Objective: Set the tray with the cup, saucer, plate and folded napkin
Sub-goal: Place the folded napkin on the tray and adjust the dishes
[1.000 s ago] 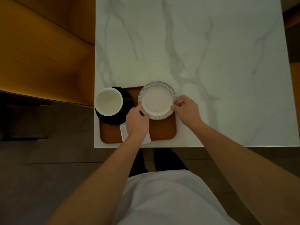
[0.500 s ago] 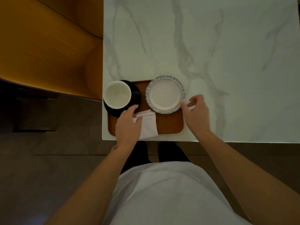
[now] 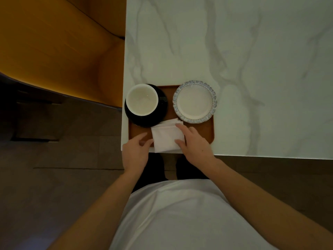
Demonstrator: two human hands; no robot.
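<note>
A brown tray (image 3: pixel 201 133) lies at the near left corner of the marble table. On its left a white cup (image 3: pixel 142 99) stands in a black saucer (image 3: pixel 160 115). To the right sits a white plate (image 3: pixel 195 101) with a blue scalloped rim. A folded white napkin (image 3: pixel 164 137) lies on the tray's near part, overhanging the front edge. My left hand (image 3: pixel 135 152) touches the napkin's left edge with relaxed fingers. From the right, my right hand (image 3: pixel 193 144) lies on the napkin with its fingers flat.
The marble table (image 3: pixel 234 51) stretches away to the far right. An orange seat (image 3: pixel 54 47) stands left of the table. Dark floor lies beneath me, and the table's near edge runs just under my wrists.
Both hands left the plate, which now rests on the tray. My left hand drew back to the napkin's left edge; my right hand moved left onto the napkin.
</note>
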